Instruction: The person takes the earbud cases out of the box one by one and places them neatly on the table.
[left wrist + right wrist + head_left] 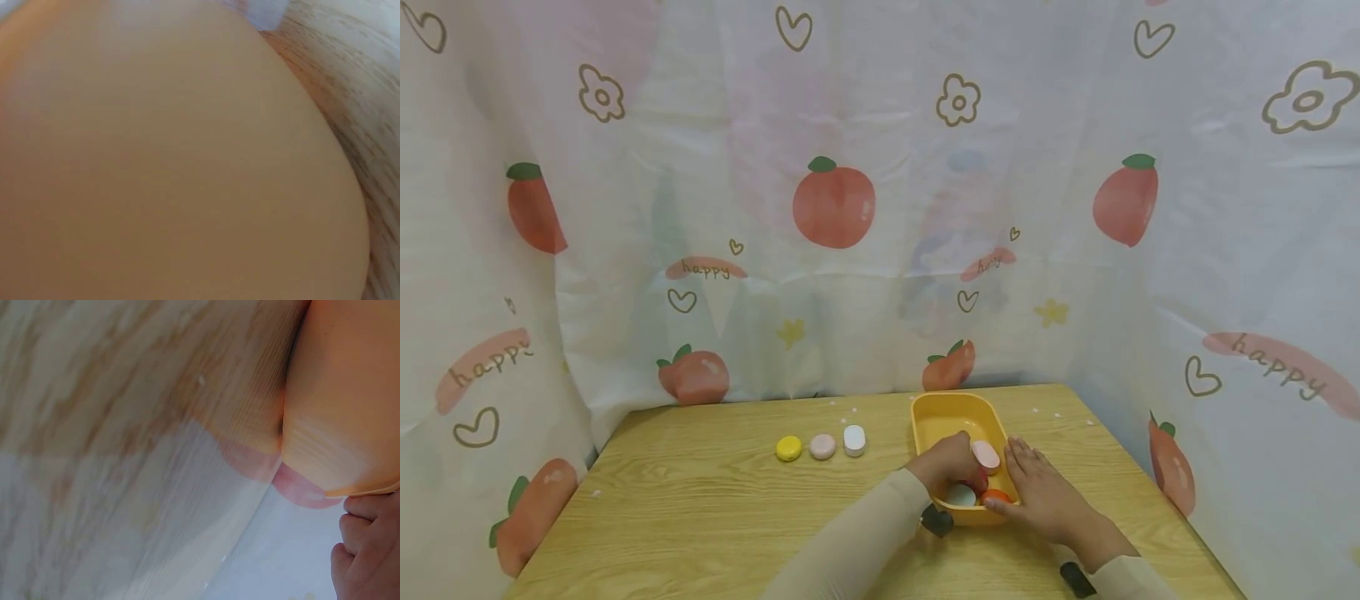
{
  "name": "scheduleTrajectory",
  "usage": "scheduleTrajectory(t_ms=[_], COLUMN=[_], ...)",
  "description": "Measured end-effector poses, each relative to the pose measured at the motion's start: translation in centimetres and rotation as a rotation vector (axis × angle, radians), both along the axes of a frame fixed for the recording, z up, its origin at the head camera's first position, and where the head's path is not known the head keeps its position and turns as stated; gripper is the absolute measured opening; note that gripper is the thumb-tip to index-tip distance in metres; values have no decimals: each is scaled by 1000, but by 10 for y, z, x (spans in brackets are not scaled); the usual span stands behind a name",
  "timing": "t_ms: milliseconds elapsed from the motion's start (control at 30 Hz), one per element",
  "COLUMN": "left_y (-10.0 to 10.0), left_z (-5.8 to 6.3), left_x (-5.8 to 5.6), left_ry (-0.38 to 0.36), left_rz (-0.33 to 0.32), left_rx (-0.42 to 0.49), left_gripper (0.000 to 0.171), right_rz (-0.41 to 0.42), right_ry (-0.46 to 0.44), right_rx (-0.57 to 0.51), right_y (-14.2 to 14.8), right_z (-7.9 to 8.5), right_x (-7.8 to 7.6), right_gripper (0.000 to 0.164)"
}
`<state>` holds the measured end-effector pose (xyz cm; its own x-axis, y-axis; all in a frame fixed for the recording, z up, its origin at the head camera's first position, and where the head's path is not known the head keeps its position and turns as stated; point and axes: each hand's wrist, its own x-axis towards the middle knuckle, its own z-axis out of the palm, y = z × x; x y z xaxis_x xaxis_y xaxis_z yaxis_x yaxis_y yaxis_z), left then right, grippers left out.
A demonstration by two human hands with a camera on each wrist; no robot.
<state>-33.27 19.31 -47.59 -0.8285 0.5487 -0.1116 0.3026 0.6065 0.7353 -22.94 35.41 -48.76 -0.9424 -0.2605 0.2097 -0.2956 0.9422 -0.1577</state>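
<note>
A yellow-orange plastic bin point(922, 433) stands on the wooden table. My left hand point(951, 460) reaches into it with bent fingers, gripping a small red rounded piece point(978, 481) that is partly hidden. Around that hand in the bin are a pink oval piece point(985, 457), a pale whitish round piece point(960, 497) and an orange piece point(997, 497). My right hand point(1048, 500) rests on the bin's right side and near corner, fingers extended along the rim. The bin's wall point(187, 156) fills most of the left wrist view.
Left of the bin, a yellow round piece point(788, 448), a light pink round piece point(822, 447) and a white oval piece point(853, 440) form a row on the table point(700, 508). A printed curtain point(880, 317) hangs behind and along both sides.
</note>
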Motion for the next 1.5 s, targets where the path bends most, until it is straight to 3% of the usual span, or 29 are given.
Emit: scheduleTrajectory(t_ms=[367,600,800,1133,1267,1500], left_y=[-1,0,1,-4,-9,-19], left_z=[-2,-2,3,9,12,22], left_x=[0,-5,-8,-2,-1,-5], left_ry=[-72,7,32,-54,-61,4], left_rz=[31,40,44,46,42,10], left_rx=[66,-24,-45,58,91,116], left_gripper=[35,42,60,20,16,18], right_rz=[-6,-8,6,-1,-2,-7], right_ry=[-22,-22,7,-20,-21,-7], right_rx=[-6,4,15,14,12,13], right_y=[2,2,2,-1,-3,-1], right_z=[-1,-3,-2,-1,0,-1], right_x=[-2,-3,-2,0,0,-1], right_gripper=[94,94,96,96,95,94])
